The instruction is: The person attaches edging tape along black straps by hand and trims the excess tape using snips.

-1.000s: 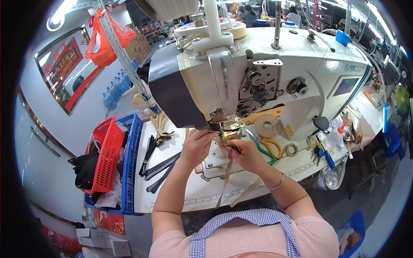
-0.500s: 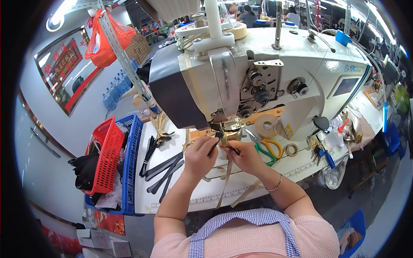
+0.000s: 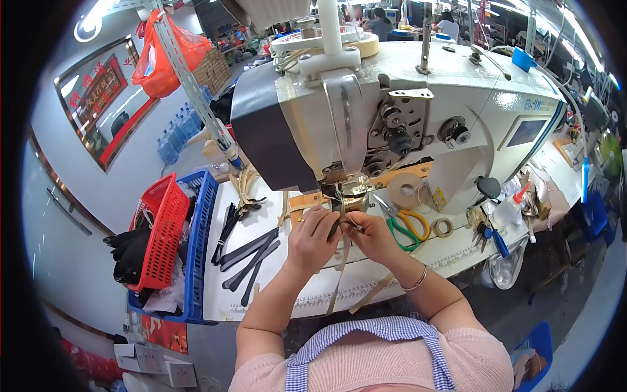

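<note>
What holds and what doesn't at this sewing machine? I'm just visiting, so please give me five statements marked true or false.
1. The left hand and right hand are close together at the sewing machine. True.
2. The scissors have two red handles. False: one is green, the other yellow-orange.
3. Dark flat strips lie on the white tabletop. True.
4. Both forearms are free of jewellery. False: a bracelet circles the right one.
5. The red basket is on the person's right. False: it is on the left.
</note>
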### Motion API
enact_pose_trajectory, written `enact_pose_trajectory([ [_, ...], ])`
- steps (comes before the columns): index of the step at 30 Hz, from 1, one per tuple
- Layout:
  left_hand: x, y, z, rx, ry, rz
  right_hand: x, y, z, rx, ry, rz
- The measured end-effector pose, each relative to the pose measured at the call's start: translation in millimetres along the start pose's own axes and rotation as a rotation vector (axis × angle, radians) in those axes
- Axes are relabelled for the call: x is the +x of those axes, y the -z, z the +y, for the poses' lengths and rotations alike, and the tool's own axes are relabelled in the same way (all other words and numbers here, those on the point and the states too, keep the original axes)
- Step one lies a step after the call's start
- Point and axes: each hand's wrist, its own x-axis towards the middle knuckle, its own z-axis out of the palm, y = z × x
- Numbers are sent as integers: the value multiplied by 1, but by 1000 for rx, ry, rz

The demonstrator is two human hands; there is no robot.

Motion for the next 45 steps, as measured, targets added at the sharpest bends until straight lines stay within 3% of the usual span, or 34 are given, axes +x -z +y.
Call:
enact_pose_trajectory([
  [8, -5, 2, 15, 24, -16, -59, -5, 1, 10, 129, 8, -19],
  [11, -10, 0, 14, 45, -18, -66, -7, 7, -4, 197, -192, -96],
  [20, 5, 1, 16, -7, 30, -35, -2, 14, -5, 308, -259, -140],
  [45, 2, 2, 18, 8, 31, -26, 0, 14, -9, 232, -136, -94],
])
